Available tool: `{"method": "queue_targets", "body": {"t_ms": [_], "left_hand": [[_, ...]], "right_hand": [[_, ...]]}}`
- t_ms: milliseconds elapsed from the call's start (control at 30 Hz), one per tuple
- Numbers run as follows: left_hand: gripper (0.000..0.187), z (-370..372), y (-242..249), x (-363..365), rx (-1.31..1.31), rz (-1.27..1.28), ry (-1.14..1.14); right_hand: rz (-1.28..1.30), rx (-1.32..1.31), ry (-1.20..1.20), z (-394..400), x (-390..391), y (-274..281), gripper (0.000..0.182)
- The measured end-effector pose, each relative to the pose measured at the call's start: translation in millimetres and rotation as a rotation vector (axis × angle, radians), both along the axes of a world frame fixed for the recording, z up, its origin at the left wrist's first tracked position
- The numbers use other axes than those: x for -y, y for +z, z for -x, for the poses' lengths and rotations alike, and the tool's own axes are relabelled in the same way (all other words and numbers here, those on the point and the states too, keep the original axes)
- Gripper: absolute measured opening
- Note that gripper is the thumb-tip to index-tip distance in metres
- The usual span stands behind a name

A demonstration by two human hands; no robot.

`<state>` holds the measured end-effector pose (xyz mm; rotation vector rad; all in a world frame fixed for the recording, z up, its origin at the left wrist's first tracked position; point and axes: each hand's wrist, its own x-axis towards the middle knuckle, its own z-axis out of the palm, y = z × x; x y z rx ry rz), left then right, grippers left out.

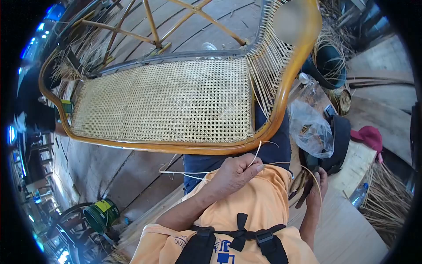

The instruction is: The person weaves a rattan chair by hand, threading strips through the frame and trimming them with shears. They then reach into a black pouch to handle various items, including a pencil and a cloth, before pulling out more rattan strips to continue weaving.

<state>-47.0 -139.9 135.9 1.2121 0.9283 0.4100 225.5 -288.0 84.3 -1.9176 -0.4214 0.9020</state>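
Observation:
My left hand (241,175) is closed in a pinch on a thin pale cane strand (258,152), just below the curved front rail. Another length of strand trails left of this hand. At the right, my right hand (319,187) has its fingers curled beside dark tools (304,192) on the bench; what it grips is hard to make out. A thin strand arcs from near my left hand across to it. Over my lap lies a rattan frame (176,147) with a woven cane panel (176,101). Slanting strands (270,66) line its right side.
A plastic bag (311,130), a black bag (340,141) and a pink cap (368,137) lie to the right. Loose cane (387,193) and a bottle (359,195) are at the lower right. A green bucket (101,215) stands lower left. Someone's arm (60,129) shows far left.

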Motion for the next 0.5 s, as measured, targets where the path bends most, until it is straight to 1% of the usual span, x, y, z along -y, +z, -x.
{"method": "queue_targets", "body": {"t_ms": [33, 67, 100, 133, 167, 200, 233, 267, 367, 400, 467, 500], "left_hand": [[0.022, 1.3, -0.9, 0.9, 0.04, 0.011, 0.047], [0.021, 3.3, -2.3, 2.5, 0.081, 0.023, 0.093], [0.021, 6.3, -5.4, 4.0, 0.111, 0.051, 0.134], [0.02, 10.6, -9.4, 5.6, 0.141, 0.08, 0.175], [0.019, 14.6, -11.8, 7.0, 0.169, 0.111, 0.215], [0.018, 18.1, -12.3, 7.7, 0.178, 0.112, 0.262], [0.018, 22.0, -12.9, 8.9, 0.184, 0.116, 0.308], [0.017, 26.2, -13.6, 10.8, 0.187, 0.12, 0.355], [0.016, 38.5, -12.6, 12.5, 0.15, 0.136, 0.374], [0.017, 41.0, -17.5, 14.0, 0.082, 0.076, 0.37], [0.017, 45.9, -21.3, 15.8, 0.039, 0.038, 0.348], [0.017, 48.2, -21.5, 16.3, 0.017, 0.019, 0.336]], "right_hand": [[-0.044, -0.044, 0.003, 9.9, -18.4, 13.7, 0.022], [-0.007, -0.103, 0.042, 26.3, -36.8, 28.7, 0.031], [0.045, -0.133, 0.236, 32.8, -43.6, 34.7, 0.036], [0.105, -0.184, 0.375, 46.2, -52.5, 37.6, 0.037], [0.101, -0.169, 0.57, 60.6, -62.8, 43.2, 0.037], [-0.045, -0.186, 0.693, 75.0, -68.8, 41.1, 0.037], [-0.066, -0.238, 0.774, 87.9, -80.1, 48.1, 0.039], [0.013, -0.458, 0.771, 98.5, -88.1, 54.6, 0.042], [-0.225, -0.352, 0.828, 133.1, -111.6, 54.2, 0.044], [-0.232, -0.33, 0.883, 136.5, -115.3, 52.0, 0.044], [-0.249, -0.286, 0.99, 141.2, -122.4, 46.8, 0.044], [-0.203, -0.275, 0.988, 141.4, -125.7, 44.1, 0.043]]}}
